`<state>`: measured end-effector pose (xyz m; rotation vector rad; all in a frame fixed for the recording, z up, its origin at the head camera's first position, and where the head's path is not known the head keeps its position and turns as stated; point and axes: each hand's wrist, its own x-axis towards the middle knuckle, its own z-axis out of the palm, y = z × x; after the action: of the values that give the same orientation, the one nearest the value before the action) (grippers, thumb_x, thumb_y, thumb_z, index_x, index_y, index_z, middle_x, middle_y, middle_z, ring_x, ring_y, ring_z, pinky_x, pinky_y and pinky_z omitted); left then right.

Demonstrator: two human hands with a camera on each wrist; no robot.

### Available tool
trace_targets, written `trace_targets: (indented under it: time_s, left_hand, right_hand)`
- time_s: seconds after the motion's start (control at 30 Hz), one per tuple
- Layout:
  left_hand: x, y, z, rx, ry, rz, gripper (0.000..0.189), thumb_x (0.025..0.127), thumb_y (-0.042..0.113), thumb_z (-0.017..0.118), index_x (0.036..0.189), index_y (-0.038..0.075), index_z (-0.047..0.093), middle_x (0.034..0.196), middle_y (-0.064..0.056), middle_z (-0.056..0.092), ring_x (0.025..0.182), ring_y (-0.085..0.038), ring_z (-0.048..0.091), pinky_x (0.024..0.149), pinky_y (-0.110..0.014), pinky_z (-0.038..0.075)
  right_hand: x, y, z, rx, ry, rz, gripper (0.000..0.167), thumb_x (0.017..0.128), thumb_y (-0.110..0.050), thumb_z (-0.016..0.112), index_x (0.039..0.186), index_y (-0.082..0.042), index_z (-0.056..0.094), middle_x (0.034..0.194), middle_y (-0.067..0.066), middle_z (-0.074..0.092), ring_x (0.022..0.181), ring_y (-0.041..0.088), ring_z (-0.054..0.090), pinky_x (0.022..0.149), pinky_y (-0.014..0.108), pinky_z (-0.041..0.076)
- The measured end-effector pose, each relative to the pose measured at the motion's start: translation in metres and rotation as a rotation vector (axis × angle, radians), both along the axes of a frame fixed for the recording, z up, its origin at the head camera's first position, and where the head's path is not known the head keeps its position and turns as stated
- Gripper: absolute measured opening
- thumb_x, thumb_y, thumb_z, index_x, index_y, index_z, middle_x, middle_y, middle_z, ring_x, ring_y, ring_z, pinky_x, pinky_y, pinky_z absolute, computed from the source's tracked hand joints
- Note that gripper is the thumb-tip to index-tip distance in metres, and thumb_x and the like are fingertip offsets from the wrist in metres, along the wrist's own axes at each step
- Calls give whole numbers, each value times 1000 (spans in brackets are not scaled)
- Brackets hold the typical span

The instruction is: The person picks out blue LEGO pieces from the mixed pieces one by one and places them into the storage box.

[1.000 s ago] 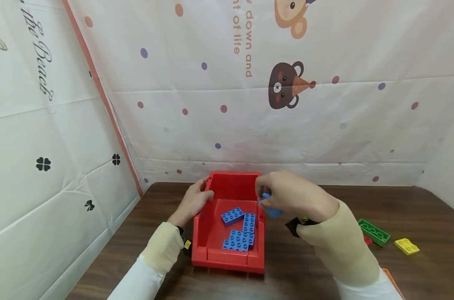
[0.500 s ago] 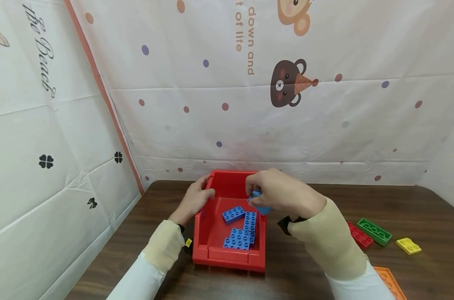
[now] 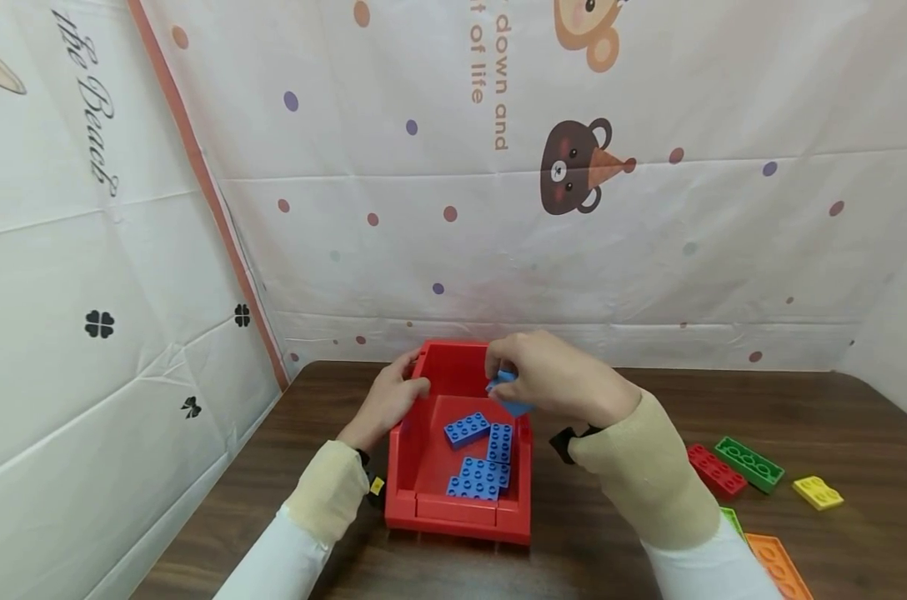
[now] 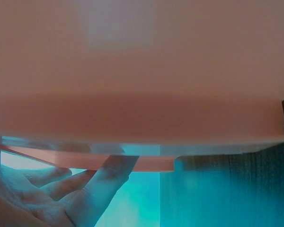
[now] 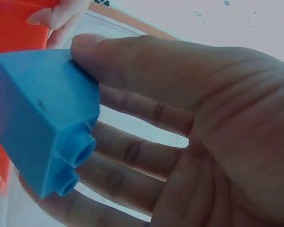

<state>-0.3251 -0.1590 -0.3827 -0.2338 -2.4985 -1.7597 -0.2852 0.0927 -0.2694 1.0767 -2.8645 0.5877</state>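
A red bin stands on the dark wood table, its low front side facing me. My left hand grips its left wall, thumb over the rim. Above the bin's right wall, my right hand pinches a light blue toy brick between thumb and fingers. That brick has a slanted side and two studs, seen close up in the right wrist view. On the bin floor lie several darker blue studded bricks. In the left wrist view the pale red wall hides part of my left hand.
Right of the bin lie a red brick, a green brick, a yellow piece and an orange piece. A lime green piece shows partly behind my right sleeve. A printed white sheet hangs behind the table.
My right hand has moved left with the light blue brick, from beside the bin's right wall to over it. My left hand keeps its grip on the bin.
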Motion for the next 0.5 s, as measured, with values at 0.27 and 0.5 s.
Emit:
trace_targets:
  time_s: [0.27,0.5]
  left_hand:
    - [1,0,-1,3,8,-9,68,95,6,54,162,8,40,139,-22,60,112,-48,67,88,-61,60]
    - [2,0,-4,5,18,-2,66,97,8,57,162,8,40,139,-22,59,112,-49,68,84,-59,62]
  right_hand:
    - [-5,-3,-4,-25,9,7,19,91,-14,84,107,-11,75,94,1,68,82,17,63,70,29,60]
    - [-12,-5,-13,-54,29,19,20,91,-14,84,108,-11,74,97,2,69,80,15,65,71,29,61]
